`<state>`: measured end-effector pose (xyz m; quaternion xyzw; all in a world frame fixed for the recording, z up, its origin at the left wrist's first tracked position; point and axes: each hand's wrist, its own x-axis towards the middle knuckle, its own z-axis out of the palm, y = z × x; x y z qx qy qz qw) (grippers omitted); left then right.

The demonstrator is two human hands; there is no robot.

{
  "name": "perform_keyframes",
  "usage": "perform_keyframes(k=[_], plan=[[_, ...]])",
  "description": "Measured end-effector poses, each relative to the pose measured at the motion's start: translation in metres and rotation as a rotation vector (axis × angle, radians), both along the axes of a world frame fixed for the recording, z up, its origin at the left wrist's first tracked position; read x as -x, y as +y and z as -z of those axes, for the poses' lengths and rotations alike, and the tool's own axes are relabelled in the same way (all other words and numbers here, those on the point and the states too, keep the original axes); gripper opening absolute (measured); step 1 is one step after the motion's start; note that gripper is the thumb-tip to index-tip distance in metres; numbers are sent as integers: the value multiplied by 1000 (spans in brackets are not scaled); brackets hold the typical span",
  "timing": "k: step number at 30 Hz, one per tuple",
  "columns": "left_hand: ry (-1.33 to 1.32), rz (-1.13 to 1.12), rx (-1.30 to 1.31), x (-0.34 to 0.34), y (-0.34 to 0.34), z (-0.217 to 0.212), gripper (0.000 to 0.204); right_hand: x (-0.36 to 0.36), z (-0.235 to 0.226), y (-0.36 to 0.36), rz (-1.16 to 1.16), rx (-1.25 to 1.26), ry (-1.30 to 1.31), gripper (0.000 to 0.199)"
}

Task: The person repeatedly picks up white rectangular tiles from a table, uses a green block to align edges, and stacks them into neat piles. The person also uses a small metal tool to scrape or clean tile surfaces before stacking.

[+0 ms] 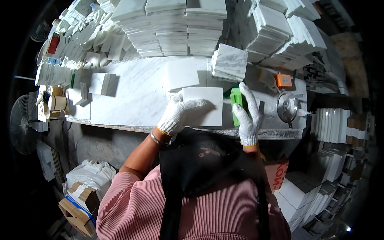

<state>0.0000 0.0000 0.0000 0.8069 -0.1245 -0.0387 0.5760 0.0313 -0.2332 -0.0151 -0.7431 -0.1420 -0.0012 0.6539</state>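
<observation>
My left hand (179, 114), in a white knit glove, lies on a white marble tile (212, 96) near the bench's front edge. Its fingers stretch flat to the right across the tile's face. To the right of that tile, my right hand (249, 118), gloved the same way, is at a bright green block (237, 98). The thumb rests over the block and the fingers run along its right side, covering part of it. Just beyond my left hand sits a small stack of white tiles (182, 74). A stack of grey-veined tiles (230, 62) stands farther back.
Tall tile stacks (168, 28) line the back of the marble-topped bench (128, 96). On the right are an orange box (284, 80) and a round metal-rimmed dish (287, 107). A tile pair (99, 84), a tape roll (58, 103) and a fan (24, 124) are at left.
</observation>
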Motion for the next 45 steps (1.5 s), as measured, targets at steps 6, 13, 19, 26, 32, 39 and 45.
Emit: perform_keyframes(k=[6,13,19,26,32,39,45], plan=[[562,-308,803,8,-11,0,32,-7,-12,35,12,157,-423,56],[537,-253,799,17,-11,-1,28,-23,18,14,64,-400,279,51],[315,-161,626,15,-4,7,24,-6,46,-1,61,-444,426,47],[589,-185,998,15,-7,16,31,2,-10,13,-54,82,64,69],[603,-203,915,15,-12,5,38,-24,-7,31,-67,142,14,70],[497,-172,670,20,-10,-1,41,-34,-27,33,-4,-119,223,41],[334,-143,384,19,-10,2,42,-20,-27,43,-83,-83,320,47]])
